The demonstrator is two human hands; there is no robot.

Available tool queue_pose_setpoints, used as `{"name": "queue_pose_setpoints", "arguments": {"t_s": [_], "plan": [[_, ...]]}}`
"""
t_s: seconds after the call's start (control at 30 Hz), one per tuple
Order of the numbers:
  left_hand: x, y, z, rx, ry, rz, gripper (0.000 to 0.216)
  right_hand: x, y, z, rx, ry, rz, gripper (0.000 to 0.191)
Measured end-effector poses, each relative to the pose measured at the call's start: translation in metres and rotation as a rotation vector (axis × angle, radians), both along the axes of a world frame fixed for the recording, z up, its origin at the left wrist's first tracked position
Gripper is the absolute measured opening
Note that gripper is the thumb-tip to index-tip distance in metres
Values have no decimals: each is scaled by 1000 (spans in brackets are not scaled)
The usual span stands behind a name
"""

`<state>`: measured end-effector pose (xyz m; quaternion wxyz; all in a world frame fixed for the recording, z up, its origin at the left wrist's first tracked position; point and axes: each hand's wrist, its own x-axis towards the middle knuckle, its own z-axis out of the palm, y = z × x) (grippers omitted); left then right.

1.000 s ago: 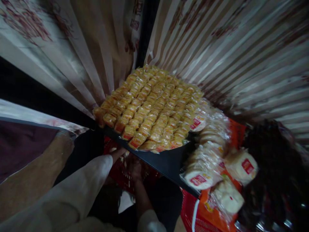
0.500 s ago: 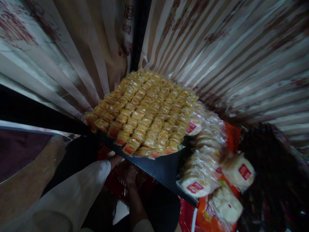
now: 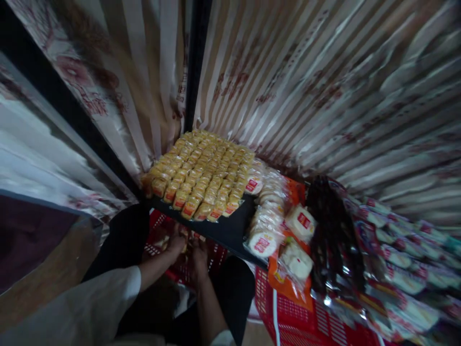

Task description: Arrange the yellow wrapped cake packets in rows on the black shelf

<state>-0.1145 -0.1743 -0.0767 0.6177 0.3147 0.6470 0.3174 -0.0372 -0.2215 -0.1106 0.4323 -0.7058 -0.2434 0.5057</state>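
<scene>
Below the front edge of the dark shelf [image 3: 236, 218], both of my hands reach down into a red slotted basket [image 3: 212, 259]. My left hand [image 3: 176, 246] is curled beside small wrapped pieces [image 3: 184, 234] in the basket; what its fingers grip is too dim to make out. Close on its right, my right hand [image 3: 199, 257] points into the same basket, its fingertips hidden among the wrapped pieces. On the shelf above stand tight rows of yellow wrapped pastries [image 3: 201, 175] with red labels. Right of them lies a row of white round wrapped cakes [image 3: 264, 221].
Two loose white packets [image 3: 301, 222] rest on an orange bag [image 3: 288, 283]. Farther right are dark shiny packages [image 3: 333, 235] and white-and-purple packs [image 3: 406, 269]. Another red basket [image 3: 306, 319] stands below. Pleated curtains [image 3: 288, 86] and a black post [image 3: 197, 67] close off the back.
The view has shifted, bringing more packages on the right into sight. My left hand, earlier mostly hidden under the shelf edge, now shows inside the basket beside my right hand.
</scene>
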Motion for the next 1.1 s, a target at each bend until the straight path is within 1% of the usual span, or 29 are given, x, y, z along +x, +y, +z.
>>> {"name": "queue_pose_setpoints", "arguments": {"t_s": [0.07,0.13,0.2,0.27,0.37,0.43,0.5,0.57,0.67,0.73,0.8,0.87,0.97,1.1], "plan": [[-4,-13,6,-15,6,-27,42,-1,-9,14,-10,68,-44,37],[-8,-22,16,-11,14,-68,34,-2,-18,27,3,120,-42,39],[-12,-27,29,-2,-21,-119,26,0,-27,41,24,168,-19,43],[-14,-31,45,10,-103,-173,25,3,-35,56,54,215,-10,47],[-13,-36,68,-12,-223,-243,30,10,-45,80,93,275,-24,49],[-10,-38,80,-32,-260,-264,37,15,-49,94,92,291,-35,50],[-6,-38,90,-31,-261,-271,43,18,-51,107,106,277,-47,49],[-1,-36,97,6,-246,-298,46,21,-51,117,153,263,-56,47],[7,-33,102,148,-158,-348,44,26,-48,125,237,258,-46,46],[11,-32,102,272,8,-342,39,32,-44,128,283,209,-66,45],[14,-34,100,414,199,-312,33,39,-40,130,336,98,-109,44],[15,-37,99,536,319,-294,30,48,-35,133,398,-44,-153,41],[17,-40,101,635,353,-337,34,61,-23,136,481,-228,-191,40],[25,-36,109,666,311,-418,38,73,-2,133,522,-407,-224,42]]}}
